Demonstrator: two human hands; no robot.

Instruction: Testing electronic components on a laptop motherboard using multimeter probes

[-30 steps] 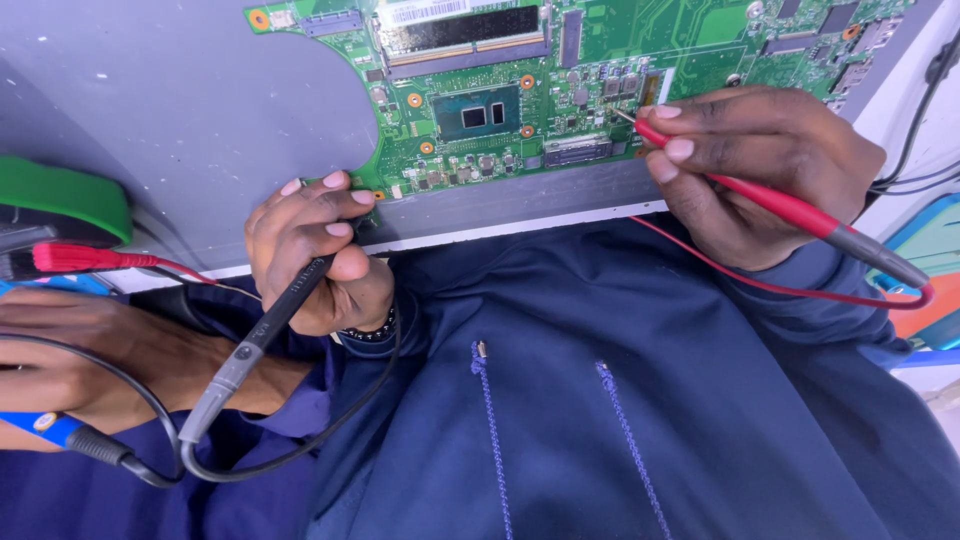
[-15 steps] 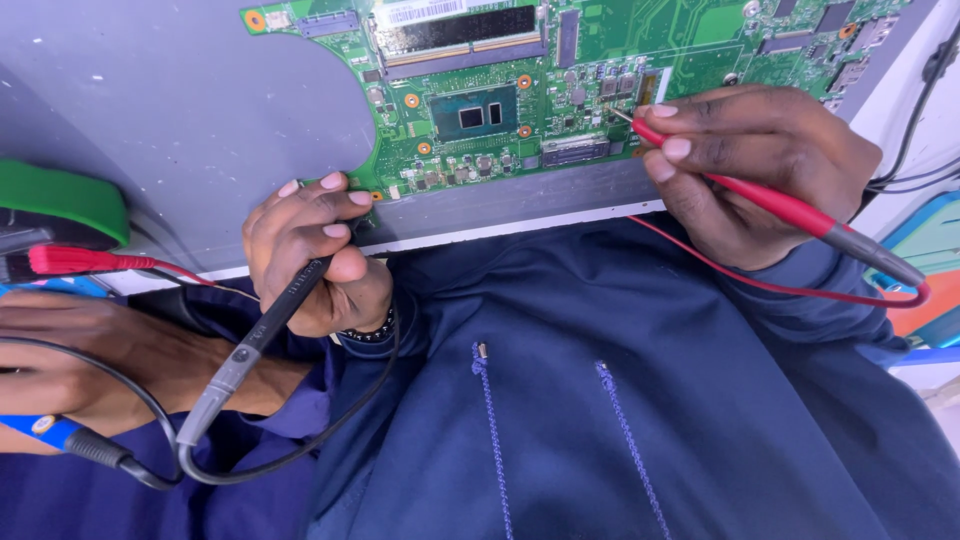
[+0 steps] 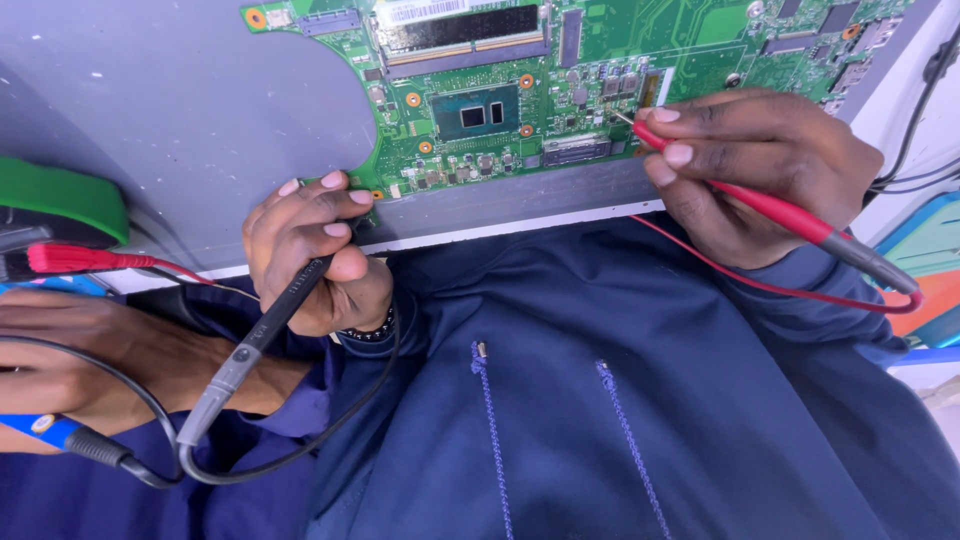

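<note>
Resting at nine o'clock, another person's hand (image 3: 70,350) lies beside a blue-handled tool (image 3: 45,430) and a green case (image 3: 60,195). Toward seven o'clock of the green circuit board (image 3: 600,90), the left hand (image 3: 315,255) curls its fingers around a black probe (image 3: 260,340). At three o'clock, the right hand (image 3: 760,165) pinches a red probe (image 3: 760,205), tip touching the board on the grey table (image 3: 150,110).

Green circuit board (image 3: 640,90), red probe (image 3: 770,208), black probe (image 3: 265,335), grey table (image 3: 150,130), navy jacket (image 3: 600,400).
</note>
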